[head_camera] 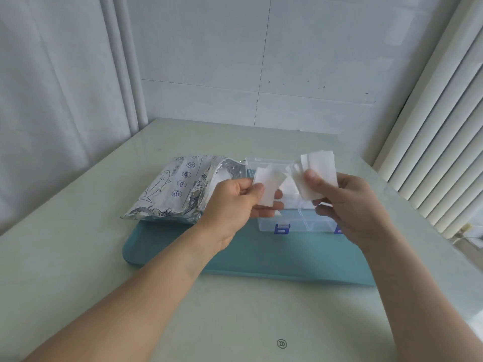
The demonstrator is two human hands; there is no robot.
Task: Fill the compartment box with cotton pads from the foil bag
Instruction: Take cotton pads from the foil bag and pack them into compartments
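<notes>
My left hand (236,202) pinches a white cotton pad (269,184) between thumb and fingers, above the left part of the clear compartment box (300,226). My right hand (347,202) pinches a small stack of white cotton pads (320,176) above the right part of the box. The box has blue latches and its lid stands open behind; white pads show inside it. To the left of the box lies the silver foil bag (177,189), its mouth open toward the box. Both hands hide much of the box's compartments.
Box and bag rest on a teal mat (261,259) on a pale glossy table (78,257). A tiled wall stands behind, a curtain at the left, and a ribbed white panel along the right edge.
</notes>
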